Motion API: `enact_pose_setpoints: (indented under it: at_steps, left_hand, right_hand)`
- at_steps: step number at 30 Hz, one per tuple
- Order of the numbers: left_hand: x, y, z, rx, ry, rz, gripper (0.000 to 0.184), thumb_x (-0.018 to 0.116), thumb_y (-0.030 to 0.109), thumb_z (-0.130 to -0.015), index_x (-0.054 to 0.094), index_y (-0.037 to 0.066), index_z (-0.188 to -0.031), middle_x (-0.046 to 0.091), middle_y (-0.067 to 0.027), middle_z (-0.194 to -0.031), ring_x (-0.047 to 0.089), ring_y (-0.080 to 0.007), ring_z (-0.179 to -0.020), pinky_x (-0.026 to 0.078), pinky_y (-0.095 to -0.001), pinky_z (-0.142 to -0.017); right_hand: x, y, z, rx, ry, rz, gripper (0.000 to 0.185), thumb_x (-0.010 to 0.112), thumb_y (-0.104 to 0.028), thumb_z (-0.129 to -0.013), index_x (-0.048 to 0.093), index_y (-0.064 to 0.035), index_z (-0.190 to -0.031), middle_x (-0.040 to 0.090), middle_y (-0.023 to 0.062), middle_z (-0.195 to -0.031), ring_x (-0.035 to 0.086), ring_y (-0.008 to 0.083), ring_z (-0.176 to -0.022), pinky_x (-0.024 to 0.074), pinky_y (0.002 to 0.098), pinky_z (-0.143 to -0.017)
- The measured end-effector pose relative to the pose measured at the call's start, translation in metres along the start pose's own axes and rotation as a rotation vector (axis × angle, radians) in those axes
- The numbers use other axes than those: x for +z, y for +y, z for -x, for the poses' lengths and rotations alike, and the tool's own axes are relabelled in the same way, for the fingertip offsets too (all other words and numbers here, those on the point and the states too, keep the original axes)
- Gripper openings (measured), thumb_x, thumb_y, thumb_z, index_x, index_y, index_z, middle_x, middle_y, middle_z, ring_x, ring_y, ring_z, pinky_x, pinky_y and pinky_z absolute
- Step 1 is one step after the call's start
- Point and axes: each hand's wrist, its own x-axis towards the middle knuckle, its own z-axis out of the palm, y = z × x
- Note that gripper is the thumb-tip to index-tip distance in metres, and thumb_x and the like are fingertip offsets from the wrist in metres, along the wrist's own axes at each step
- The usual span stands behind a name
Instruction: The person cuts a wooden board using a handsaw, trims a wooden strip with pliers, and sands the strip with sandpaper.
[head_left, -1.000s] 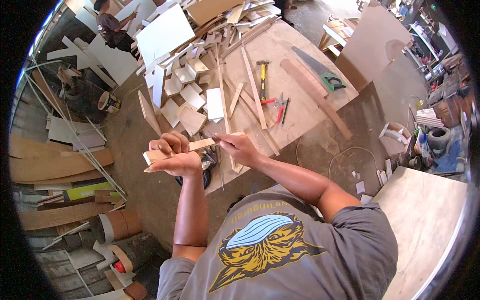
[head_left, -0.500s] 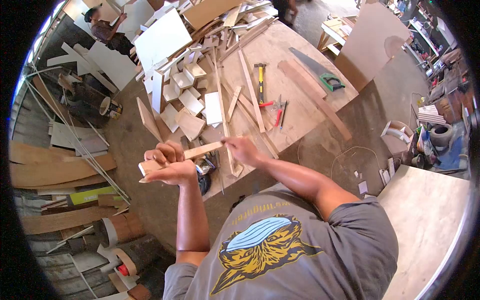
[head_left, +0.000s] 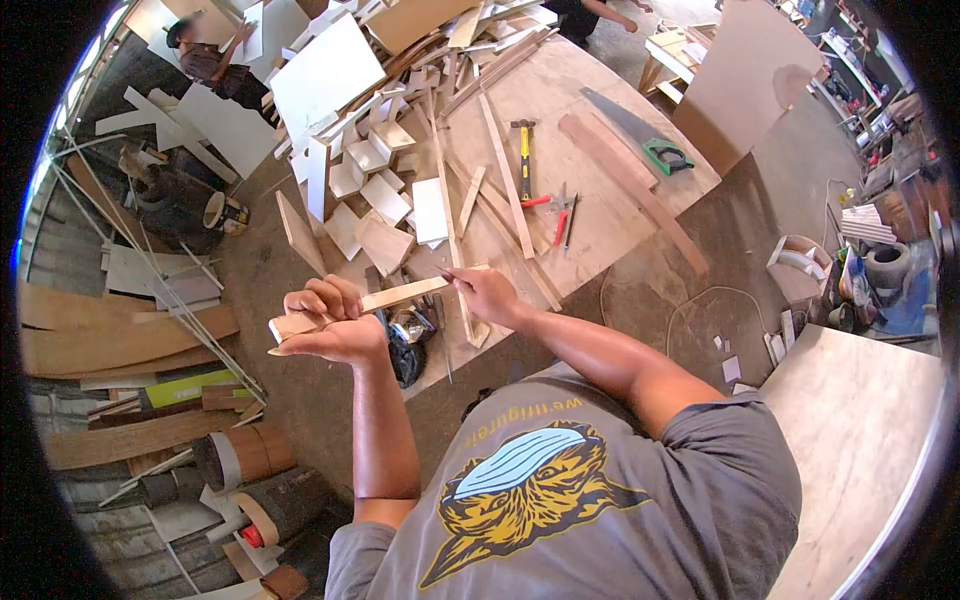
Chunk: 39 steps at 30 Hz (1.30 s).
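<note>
A narrow wooden strip [head_left: 405, 293] lies across both hands in front of my chest. My left hand [head_left: 335, 322] is wrapped round its left part, palm up, and the end sticks out past the fingers. My right hand [head_left: 485, 297] pinches something thin and dark at the strip's right part; what it is I cannot make out. Beyond the hands, on the wooden worktable [head_left: 590, 240], lie a hammer [head_left: 525, 160], red-handled pliers [head_left: 558, 215], a dark pencil-like tool [head_left: 571, 222] and a green-handled saw [head_left: 635, 130].
Scrap boards [head_left: 385, 150] are heaped on the table's far left part. A black bag [head_left: 405, 360] hangs at the near edge. One person [head_left: 215, 60] stands at the upper left; another person's arm [head_left: 608, 14] shows at the top. A pale board [head_left: 850, 440] lies at the right.
My left hand and the strip have shifted slightly left and down. My right hand moved along the strip. The person at the upper left moved their arms, and another person's arm has appeared at the top.
</note>
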Motion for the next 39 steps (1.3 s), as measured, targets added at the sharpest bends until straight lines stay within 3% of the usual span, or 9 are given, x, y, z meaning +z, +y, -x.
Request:
enact_pose_setpoints:
  at_steps: [5, 9, 13, 19, 23, 27, 31, 35, 39]
  left_hand:
    - [-0.014, -0.005, -0.004, -0.086, -0.051, 0.093, 0.079, 0.029, 0.093, -0.084, 0.035, 0.015, -0.073, 0.028, 0.0023, -0.055, 0.023, -0.0088, -0.047, 0.017, -0.0254, -0.041]
    - [-0.009, -0.004, -0.002, -0.14, -0.024, 0.06, 0.082, 0.027, 0.097, -0.08, 0.032, 0.016, -0.07, 0.026, 0.0028, -0.053, 0.022, -0.0087, -0.047, 0.016, -0.0255, -0.041]
    - [-0.017, -0.006, -0.005, -0.186, -0.063, 0.111, 0.085, 0.028, 0.102, -0.075, 0.028, 0.016, -0.068, 0.024, 0.0032, -0.053, 0.019, -0.0086, -0.047, 0.015, -0.0259, -0.042]
    - [-0.013, -0.006, -0.009, -0.21, -0.086, 0.106, 0.087, 0.028, 0.103, -0.072, 0.027, 0.016, -0.068, 0.023, 0.0033, -0.053, 0.016, -0.009, -0.049, 0.013, -0.026, -0.043]
    - [-0.018, -0.005, -0.013, -0.226, -0.081, 0.117, 0.088, 0.027, 0.104, -0.071, 0.027, 0.016, -0.068, 0.022, 0.0035, -0.054, 0.016, -0.0093, -0.049, 0.012, -0.0274, -0.044]
    - [-0.03, -0.008, -0.012, -0.221, -0.087, 0.139, 0.089, 0.025, 0.104, -0.071, 0.026, 0.016, -0.068, 0.021, 0.0038, -0.054, 0.017, -0.0094, -0.048, 0.011, -0.0283, -0.044]
    - [-0.035, -0.003, -0.01, -0.216, -0.074, 0.127, 0.089, 0.026, 0.104, -0.07, 0.027, 0.015, -0.068, 0.021, 0.004, -0.054, 0.018, -0.0093, -0.047, 0.012, -0.0281, -0.043]
    - [-0.052, -0.008, -0.007, -0.212, -0.102, 0.186, 0.089, 0.027, 0.104, -0.071, 0.027, 0.015, -0.069, 0.023, 0.0041, -0.054, 0.019, -0.009, -0.048, 0.013, -0.0287, -0.043]
    - [-0.065, -0.007, -0.005, -0.226, -0.145, 0.248, 0.09, 0.029, 0.105, -0.069, 0.027, 0.016, -0.068, 0.023, 0.0039, -0.055, 0.018, -0.0093, -0.049, 0.013, -0.0281, -0.044]
  right_hand:
    - [0.01, -0.017, 0.003, -0.147, 0.065, -0.052, 0.029, 0.059, -0.02, -0.1, 0.07, -0.0092, -0.124, 0.073, 0.0208, -0.103, 0.072, 0.037, -0.092, 0.0568, 0.0456, -0.078]
    - [0.006, 0.022, -0.001, 0.281, -0.137, 0.252, 0.03, 0.06, -0.013, -0.098, 0.069, -0.0062, -0.127, 0.073, 0.0202, -0.107, 0.072, 0.0359, -0.096, 0.0559, 0.0428, -0.079]
    - [0.012, -0.004, 0.002, -0.063, 0.015, -0.104, 0.032, 0.054, -0.019, -0.1, 0.07, -0.0124, -0.127, 0.073, 0.0192, -0.106, 0.071, 0.0371, -0.093, 0.0563, 0.048, -0.079]
    - [-0.003, 0.041, -0.005, 0.301, -0.174, 0.341, 0.033, 0.057, -0.013, -0.098, 0.068, -0.0106, -0.129, 0.073, 0.0201, -0.101, 0.071, 0.0383, -0.088, 0.0555, 0.0477, -0.075]
    - [0.007, 0.006, 0.001, -0.113, 0.063, 0.001, 0.031, 0.055, -0.016, -0.098, 0.07, -0.0104, -0.126, 0.071, 0.0246, -0.098, 0.07, 0.0401, -0.089, 0.0547, 0.05, -0.077]
    - [0.016, 0.075, -0.007, 0.32, -0.137, 0.39, 0.029, 0.056, -0.013, -0.099, 0.069, -0.0048, -0.124, 0.071, 0.0246, -0.098, 0.071, 0.0394, -0.086, 0.0557, 0.047, -0.075]
    - [0.025, -0.005, 0.005, -0.103, 0.111, -0.103, 0.03, 0.056, -0.019, -0.1, 0.07, -0.007, -0.124, 0.072, 0.0233, -0.097, 0.072, 0.039, -0.085, 0.055, 0.0518, -0.077]
    - [0.025, 0.053, 0.0, 0.423, -0.123, 0.358, 0.032, 0.057, -0.016, -0.101, 0.067, -0.0059, -0.129, 0.072, 0.0242, -0.107, 0.072, 0.039, -0.093, 0.0569, 0.0424, -0.081]
    - [0.027, -0.056, 0.005, 0.059, 0.0, -0.045, 0.034, 0.054, -0.02, -0.101, 0.067, -0.0106, -0.13, 0.072, 0.0219, -0.094, 0.071, 0.0395, -0.087, 0.0554, 0.0468, -0.077]
